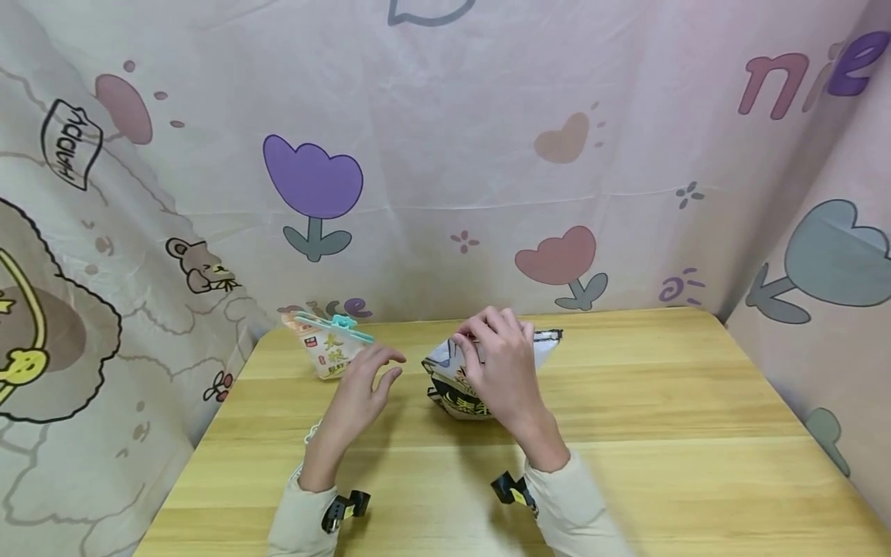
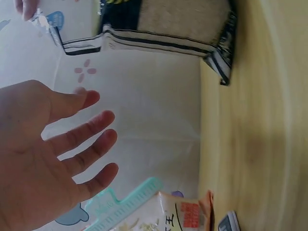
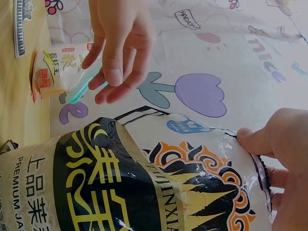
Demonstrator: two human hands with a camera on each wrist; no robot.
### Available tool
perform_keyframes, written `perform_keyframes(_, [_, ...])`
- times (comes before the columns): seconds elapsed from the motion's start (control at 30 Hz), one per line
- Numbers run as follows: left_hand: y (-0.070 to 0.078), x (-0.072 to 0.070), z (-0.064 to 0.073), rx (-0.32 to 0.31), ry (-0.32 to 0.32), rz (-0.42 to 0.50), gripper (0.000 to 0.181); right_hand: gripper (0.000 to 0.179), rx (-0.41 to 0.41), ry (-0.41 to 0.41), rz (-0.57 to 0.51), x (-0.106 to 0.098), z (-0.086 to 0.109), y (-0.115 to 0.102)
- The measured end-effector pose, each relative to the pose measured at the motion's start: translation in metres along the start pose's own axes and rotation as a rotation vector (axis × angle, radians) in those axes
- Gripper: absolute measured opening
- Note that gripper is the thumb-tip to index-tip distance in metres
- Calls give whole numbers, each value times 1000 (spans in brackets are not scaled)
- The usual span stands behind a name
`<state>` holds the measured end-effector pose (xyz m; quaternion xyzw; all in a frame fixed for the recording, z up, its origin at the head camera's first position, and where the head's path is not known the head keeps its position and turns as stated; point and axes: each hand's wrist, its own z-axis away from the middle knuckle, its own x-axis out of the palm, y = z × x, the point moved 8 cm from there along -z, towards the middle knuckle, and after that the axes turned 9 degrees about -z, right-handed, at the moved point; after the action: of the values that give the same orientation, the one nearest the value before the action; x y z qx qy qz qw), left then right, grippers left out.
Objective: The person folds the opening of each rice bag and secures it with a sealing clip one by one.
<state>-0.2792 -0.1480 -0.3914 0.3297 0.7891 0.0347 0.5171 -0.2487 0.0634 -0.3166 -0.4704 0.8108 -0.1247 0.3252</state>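
Observation:
A black-and-white rice bag (image 1: pixel 459 398), lettered "PREMIUM JAS…" in the right wrist view, stands on the table. My right hand (image 1: pixel 506 367) pinches its top edge between thumb and fingers; that edge (image 3: pixel 260 173) shows at the right of the right wrist view. My left hand (image 1: pixel 358 394) hovers left of the rice bag with fingers apart and slightly bent, holding nothing. Behind it stands a smaller white-and-orange bag (image 1: pixel 320 352). A teal bag clip (image 1: pixel 341 322) lies across that bag's top.
Everything rests on a wooden table (image 1: pixel 661 402). A printed curtain (image 1: pixel 445 155) hangs behind and along both sides. Partly behind my left wrist lies a long whitish object (image 3: pixel 19 29) with dark bars along it. Both wrists carry small black cameras (image 1: pixel 511 489).

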Motion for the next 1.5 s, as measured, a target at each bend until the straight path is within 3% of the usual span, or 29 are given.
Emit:
perform_keyframes(0.33, [-3,3,11,45,29,-87,19,5,-4,8,6,0,1,0])
perform_keyframes(0.57, [-15,0,19,18,23,-196,25,4,-3,13,10,0,2,0])
perform_keyframes(1.0, [-29,-6,32,72,59,-249,22,5,-3,10,8,0,2,-1])
perform_keyframes(1.3, [-44,-11,40,24,42,-279,23,4,-5,11,9,1,2,-2])
perform_keyframes(1.5, [-52,-13,43,24,17,-291,27,4,-4,15,9,0,2,-2])
